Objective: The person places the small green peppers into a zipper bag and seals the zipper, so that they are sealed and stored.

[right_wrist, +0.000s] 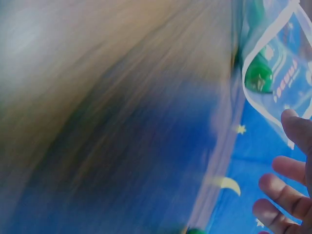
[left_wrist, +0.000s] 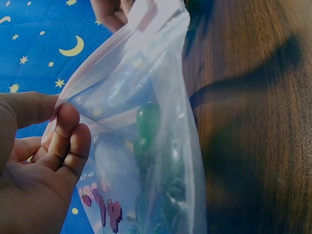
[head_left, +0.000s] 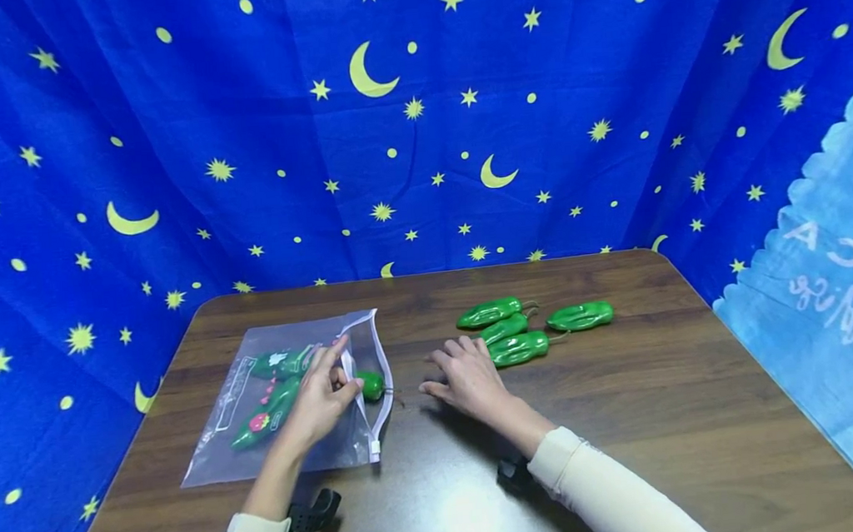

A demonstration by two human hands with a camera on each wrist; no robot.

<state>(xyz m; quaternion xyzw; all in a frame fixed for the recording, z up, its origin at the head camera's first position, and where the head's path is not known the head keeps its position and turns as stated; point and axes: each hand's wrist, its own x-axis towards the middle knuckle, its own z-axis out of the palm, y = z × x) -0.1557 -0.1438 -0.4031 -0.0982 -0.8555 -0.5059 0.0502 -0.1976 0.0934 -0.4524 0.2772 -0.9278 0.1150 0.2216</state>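
A clear zip bag (head_left: 339, 455) with a white rim and printed pictures lies on the left side of the table. My left hand (head_left: 319, 406) pinches its upper rim between thumb and fingers, holding the mouth apart. Inside are green peppers (head_left: 262, 429), one of which, a green pepper (head_left: 371, 386), lies at the mouth with its stem sticking out. To the right of the bag, my right hand (head_left: 470, 378) is over the table with loosely spread fingers and nothing in them. Its knuckles overlap the nearest loose green peppers (head_left: 519, 348) in the head view.
Another green pepper (head_left: 581, 316) lies apart on the right, and one more green pepper (head_left: 489, 312) is at the back of the group. The zip slider (head_left: 375, 448) sits at the bag's near corner. A blue star-patterned curtain (head_left: 436, 190) hangs behind the wooden table (head_left: 671, 414).
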